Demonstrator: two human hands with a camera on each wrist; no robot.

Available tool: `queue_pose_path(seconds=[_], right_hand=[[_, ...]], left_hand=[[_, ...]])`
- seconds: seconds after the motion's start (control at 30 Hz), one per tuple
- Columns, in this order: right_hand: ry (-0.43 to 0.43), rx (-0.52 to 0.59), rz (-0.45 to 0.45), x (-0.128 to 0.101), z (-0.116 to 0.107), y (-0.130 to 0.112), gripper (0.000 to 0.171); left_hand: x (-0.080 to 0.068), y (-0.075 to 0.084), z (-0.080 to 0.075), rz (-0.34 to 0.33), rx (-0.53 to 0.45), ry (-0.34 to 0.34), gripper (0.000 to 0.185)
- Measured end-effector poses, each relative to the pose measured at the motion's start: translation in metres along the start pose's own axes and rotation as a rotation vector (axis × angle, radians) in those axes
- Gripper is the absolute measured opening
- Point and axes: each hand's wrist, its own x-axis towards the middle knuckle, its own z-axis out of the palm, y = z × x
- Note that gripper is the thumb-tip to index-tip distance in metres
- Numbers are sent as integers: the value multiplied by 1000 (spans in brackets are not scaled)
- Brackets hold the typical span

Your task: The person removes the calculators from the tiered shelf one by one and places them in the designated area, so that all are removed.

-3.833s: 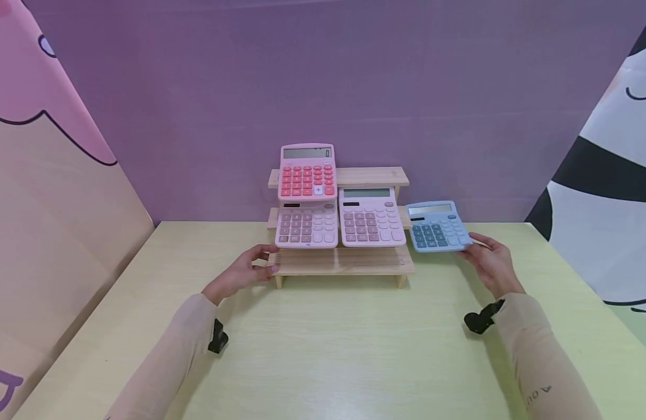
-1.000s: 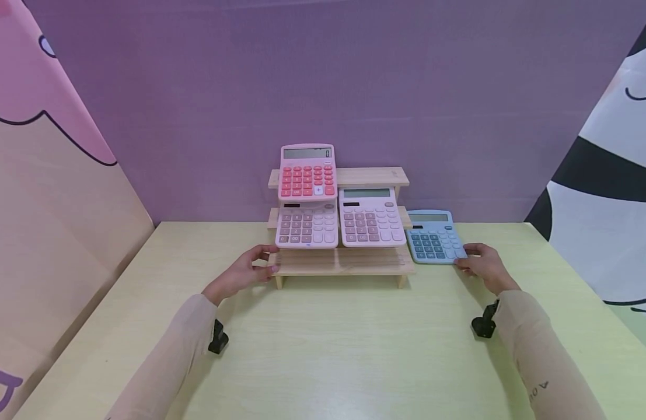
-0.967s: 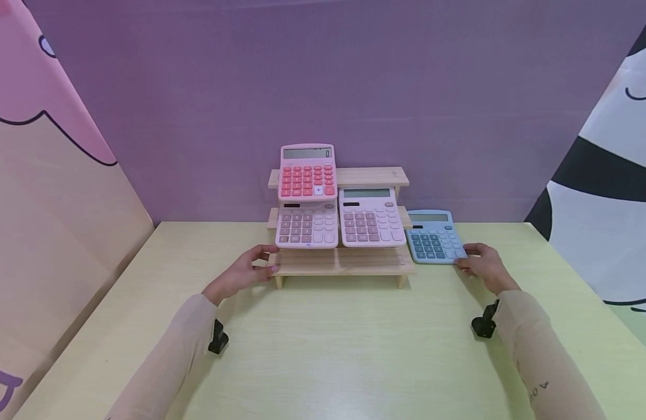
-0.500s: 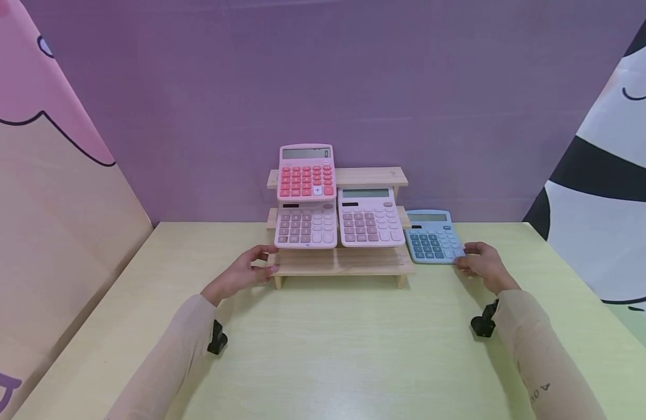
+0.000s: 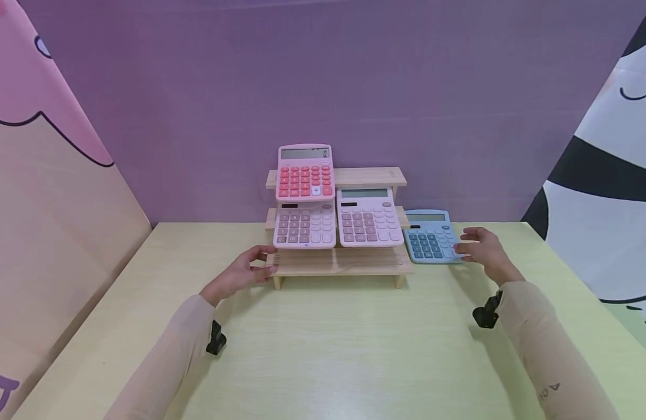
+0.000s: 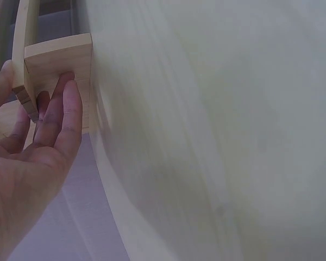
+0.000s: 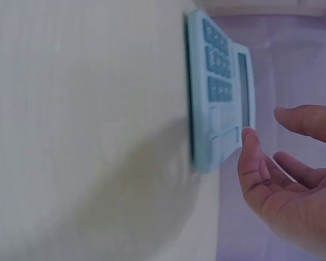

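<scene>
A wooden three-tier rack (image 5: 339, 262) stands at the back middle of the table. A pink calculator with red keys (image 5: 304, 172) leans on its top tier. Two pale pink calculators (image 5: 304, 224) (image 5: 368, 217) sit on the middle tier. My left hand (image 5: 266, 262) pinches the left end of the bottom shelf, thumb above and fingers under by the rack's leg (image 6: 60, 57). A blue calculator (image 5: 430, 236) lies on the table just right of the rack. My right hand (image 5: 467, 245) hovers at its right edge, fingers relaxed and holding nothing; the blue calculator (image 7: 217, 92) sits beside those fingertips (image 7: 249, 136).
The pale yellow table (image 5: 323, 350) stretches toward me in front of the rack. A purple wall (image 5: 323, 87) closes the back. Printed panels stand at the left (image 5: 39, 204) and right (image 5: 606, 204). Small black camera mounts sit on both wrists.
The blue calculator, held tilted up earlier, now lies flat on the table. My right hand has let go and risen toward its right edge. The left hand has stayed on the rack.
</scene>
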Motion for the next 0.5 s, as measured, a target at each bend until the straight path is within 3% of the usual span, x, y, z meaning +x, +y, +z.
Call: queue_pose_path(seconds=[0.5], right_hand=[[18, -46, -172, -2, 17, -31, 58]], left_hand=[[1, -1, 1, -18, 7, 8, 52]])
